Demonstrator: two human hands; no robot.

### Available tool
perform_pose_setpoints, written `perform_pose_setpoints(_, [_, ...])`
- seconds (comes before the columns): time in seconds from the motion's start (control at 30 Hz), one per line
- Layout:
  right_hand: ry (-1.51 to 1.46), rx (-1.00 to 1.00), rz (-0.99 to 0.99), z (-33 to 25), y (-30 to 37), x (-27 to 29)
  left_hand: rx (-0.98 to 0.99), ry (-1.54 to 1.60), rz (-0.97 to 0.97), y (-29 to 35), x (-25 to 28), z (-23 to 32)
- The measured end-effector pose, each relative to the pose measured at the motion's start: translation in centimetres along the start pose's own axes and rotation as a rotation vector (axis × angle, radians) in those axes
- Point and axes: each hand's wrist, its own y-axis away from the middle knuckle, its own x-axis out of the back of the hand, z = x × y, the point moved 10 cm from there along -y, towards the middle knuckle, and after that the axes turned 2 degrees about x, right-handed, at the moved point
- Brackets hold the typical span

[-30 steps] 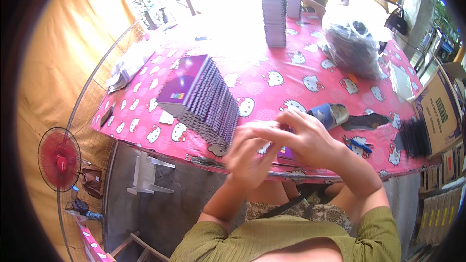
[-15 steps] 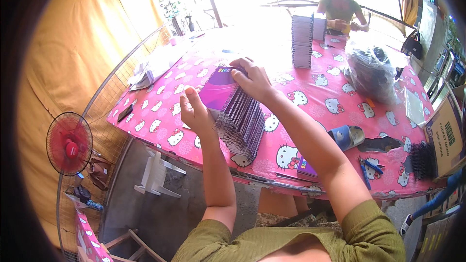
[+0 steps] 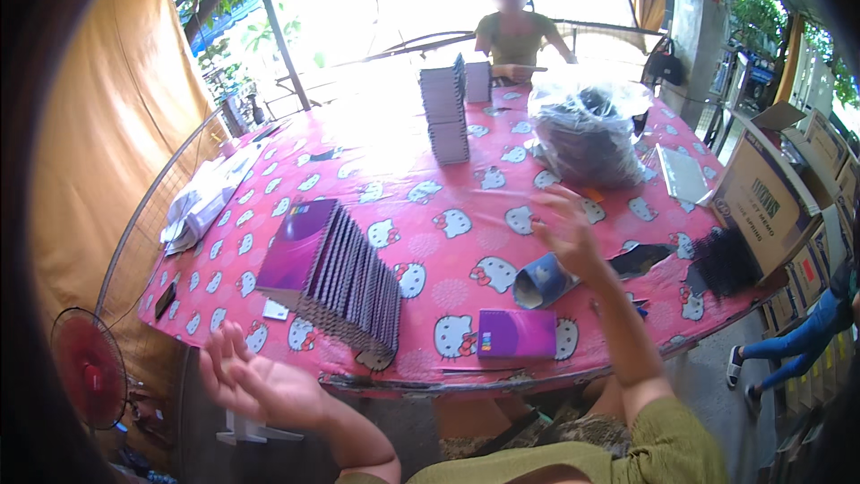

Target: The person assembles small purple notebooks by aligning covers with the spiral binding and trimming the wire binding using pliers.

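One head-worn fisheye view looks down and forward over the desk (image 3: pixel 466 242), close above it, forearms entering from the lower edge.

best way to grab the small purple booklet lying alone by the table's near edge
Probably by its near long edge, from the person's side. The small purple booklet lies flat on the pink tablecloth right at the near rim, clear of the fanned purple stack. The right hand is nearest, open and empty.
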Motion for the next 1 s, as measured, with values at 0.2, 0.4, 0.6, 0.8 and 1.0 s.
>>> perform_pose_setpoints(0.2, [1.062, -0.683, 0.165, 19.8, 17.3, 27.3, 0.482, 0.668, -0.685, 8.0, -15.3, 1.9])
perform_pose_setpoints(0.4, [1.136, -0.847, -0.035, 21.2, 21.6, 30.6, 1.096, 1.72, -0.901, 9.8, -25.3, 11.8])
perform_pose_setpoints(0.6, [1.203, -0.693, -0.113, 22.6, 21.6, 30.6, 1.129, 1.618, -1.05, 11.1, -27.9, 16.2])
perform_pose_setpoints(0.8, [1.132, -0.761, -0.095, 21.3, 20.6, 30.5, 1.092, 1.422, -1.144, 11.8, -27.2, 17.7])
perform_pose_setpoints(1.0, [1.151, -0.49, 0.042, 18.3, 19.2, 30.3, 1.122, 1.342, -1.124, 12.2, -25.6, 17.9])
